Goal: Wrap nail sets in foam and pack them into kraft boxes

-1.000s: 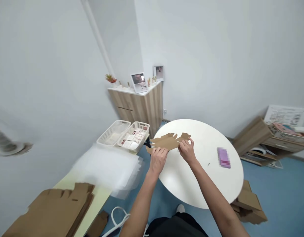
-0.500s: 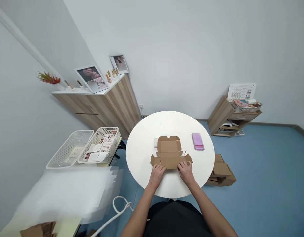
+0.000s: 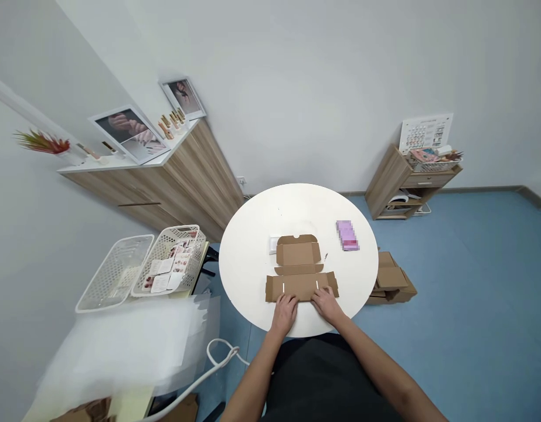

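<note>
Directions are by clock face, centred on the hands, with 12 o'clock straight ahead.

The left hand (image 3: 284, 313) lies palm down on the near edge of the die-cut corrugated cardboard box blank (image 3: 299, 266), with the fingers extended. The right hand (image 3: 326, 305) rests palm down on the same edge, just beside the left hand and with its fingers likewise extended. Neither hand shows a closed grip; both are open and in contact with the cardboard.

The box blank lies flat on the round white table (image 3: 252, 234), towards the near edge. Its near panel has two narrow slits and a side flap at each end. Its far panel, at 12 o'clock, ends in a notched tab.

A small white card (image 3: 274, 245) lies against the blank's far left side at 11 o'clock. A pink packet (image 3: 347, 235), too blurred to identify, lies on the table at 1 o'clock.

Farther out:
- 2 to 3 o'clock: flattened cardboard cartons (image 3: 391, 281) on the blue floor, beside the table.
- 9 to 10 o'clock: a white basket of printed cards (image 3: 182, 234) and a second white basket (image 3: 98, 299), side by side.
- 8 to 9 o'clock: clear plastic sheets (image 3: 121, 351).
- 11 o'clock: a wood-finish cabinet (image 3: 200, 170).
</note>
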`<state>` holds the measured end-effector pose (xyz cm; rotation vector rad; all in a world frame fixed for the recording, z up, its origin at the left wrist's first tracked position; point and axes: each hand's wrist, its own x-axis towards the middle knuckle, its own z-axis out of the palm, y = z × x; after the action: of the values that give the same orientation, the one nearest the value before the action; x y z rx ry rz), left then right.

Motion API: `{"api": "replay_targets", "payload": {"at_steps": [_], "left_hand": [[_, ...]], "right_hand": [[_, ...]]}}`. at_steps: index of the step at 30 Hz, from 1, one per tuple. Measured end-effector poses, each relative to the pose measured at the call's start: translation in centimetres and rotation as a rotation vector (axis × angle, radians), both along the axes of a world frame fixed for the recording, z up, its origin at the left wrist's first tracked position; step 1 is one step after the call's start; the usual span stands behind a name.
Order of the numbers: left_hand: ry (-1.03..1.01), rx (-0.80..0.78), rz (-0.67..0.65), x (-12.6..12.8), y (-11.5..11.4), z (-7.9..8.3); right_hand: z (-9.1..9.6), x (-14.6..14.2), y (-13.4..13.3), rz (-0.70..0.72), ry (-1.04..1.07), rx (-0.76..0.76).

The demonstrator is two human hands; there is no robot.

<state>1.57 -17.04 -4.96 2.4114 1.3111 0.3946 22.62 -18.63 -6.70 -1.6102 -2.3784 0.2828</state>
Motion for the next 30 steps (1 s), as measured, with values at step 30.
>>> {"api": "replay_targets", "payload": {"at_steps": [30], "left_hand": [[0.092, -0.094, 0.102, 3.0, 1.1, -0.2]], "right_hand": [[1.6, 1.7, 13.4, -0.837, 0.664, -0.604]]}}
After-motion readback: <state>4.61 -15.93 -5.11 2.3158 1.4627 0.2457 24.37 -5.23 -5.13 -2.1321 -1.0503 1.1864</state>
